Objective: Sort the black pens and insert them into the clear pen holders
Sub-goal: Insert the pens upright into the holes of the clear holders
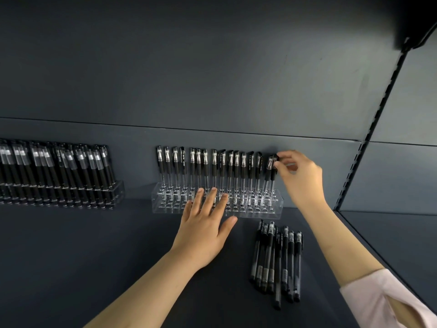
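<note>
A clear pen holder (260, 210) stands on the dark shelf against the back wall, its rear rows filled with several upright black pens (214, 165). My left hand (205, 221) lies flat with straight fingers on the holder's front rows. My right hand (300, 174) pinches the cap of the rightmost upright black pen (272, 171), which stands in the holder's right end. A loose pile of black pens (276, 259) lies on the shelf in front of the holder, between my forearms.
A second clear holder (118, 189), full of black pens, stands at the left against the wall. A slotted shelf upright (369, 136) runs diagonally at the right. The shelf floor (82, 256) is dark grey.
</note>
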A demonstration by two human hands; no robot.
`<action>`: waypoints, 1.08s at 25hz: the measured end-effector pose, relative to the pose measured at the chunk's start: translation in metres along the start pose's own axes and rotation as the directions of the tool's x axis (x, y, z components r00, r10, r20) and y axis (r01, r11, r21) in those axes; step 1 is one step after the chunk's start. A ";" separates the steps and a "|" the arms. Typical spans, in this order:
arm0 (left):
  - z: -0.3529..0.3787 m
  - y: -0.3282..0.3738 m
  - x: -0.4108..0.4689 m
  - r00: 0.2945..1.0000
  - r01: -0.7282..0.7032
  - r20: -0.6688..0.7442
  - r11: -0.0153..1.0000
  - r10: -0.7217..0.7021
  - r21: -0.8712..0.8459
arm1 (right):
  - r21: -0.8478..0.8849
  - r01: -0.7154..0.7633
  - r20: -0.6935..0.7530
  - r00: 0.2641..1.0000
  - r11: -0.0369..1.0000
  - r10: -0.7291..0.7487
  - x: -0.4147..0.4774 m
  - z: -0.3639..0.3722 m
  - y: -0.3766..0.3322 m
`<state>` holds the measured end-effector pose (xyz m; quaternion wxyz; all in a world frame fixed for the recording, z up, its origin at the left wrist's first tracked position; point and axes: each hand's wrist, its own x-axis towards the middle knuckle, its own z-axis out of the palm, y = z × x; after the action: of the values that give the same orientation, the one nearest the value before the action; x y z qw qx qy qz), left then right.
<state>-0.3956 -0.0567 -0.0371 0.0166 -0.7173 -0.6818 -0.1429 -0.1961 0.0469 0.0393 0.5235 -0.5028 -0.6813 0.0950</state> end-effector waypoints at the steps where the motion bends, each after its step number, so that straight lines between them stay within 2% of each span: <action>1: -0.001 0.002 -0.001 1.000 0.006 0.000 1.000 -0.006 -0.006 | 0.028 -0.028 0.013 1.000 0.999 0.027 -0.001 -0.004 -0.001; 4: -0.011 0.015 -0.009 0.992 -0.007 -0.126 1.000 0.004 -0.025 | 0.077 -0.103 0.075 0.992 0.992 0.098 -0.009 -0.022 0.004; 6: -0.017 0.039 -0.020 0.986 -0.017 -0.167 0.992 -0.004 -0.126 | 0.079 -0.137 0.100 0.987 0.987 0.129 -0.015 -0.037 0.014; 8: -0.018 0.070 -0.028 0.998 0.055 -0.029 0.969 -0.064 -0.240 | 0.072 -0.184 0.110 0.978 0.980 0.175 -0.022 -0.051 0.025; 10: -0.013 0.098 -0.030 0.982 0.162 0.123 0.972 -0.142 -0.169 | 0.073 -0.228 0.127 0.968 0.971 0.218 -0.031 -0.061 0.034; 11: -0.011 0.107 -0.028 0.971 0.200 0.152 0.975 -0.183 -0.101 | 0.073 -0.247 0.137 0.962 0.966 0.236 -0.035 -0.064 0.038; 15: -0.006 0.121 -0.019 0.947 0.277 0.161 0.961 -0.278 0.030 | 0.072 -0.283 0.139 0.952 0.956 0.272 -0.042 -0.067 0.045; 24: -0.004 0.136 -0.010 0.909 0.357 0.228 0.934 -0.350 0.011 | -0.029 -0.292 0.091 0.952 0.956 0.293 -0.029 -0.084 0.061; 26: -0.005 0.139 -0.009 0.910 0.355 0.227 0.935 -0.348 0.012 | -0.070 -0.285 0.146 0.945 0.956 0.293 -0.029 -0.085 0.064; 27: -0.005 0.141 -0.009 0.911 0.355 0.225 0.935 -0.346 0.000 | -0.109 -0.283 0.218 0.929 0.953 0.301 -0.029 -0.084 0.067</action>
<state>-0.2585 -0.0760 -0.0106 -0.1000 -0.5949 -0.7938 -0.0768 -0.0904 0.0223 0.0144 0.4011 -0.6033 -0.6584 0.2041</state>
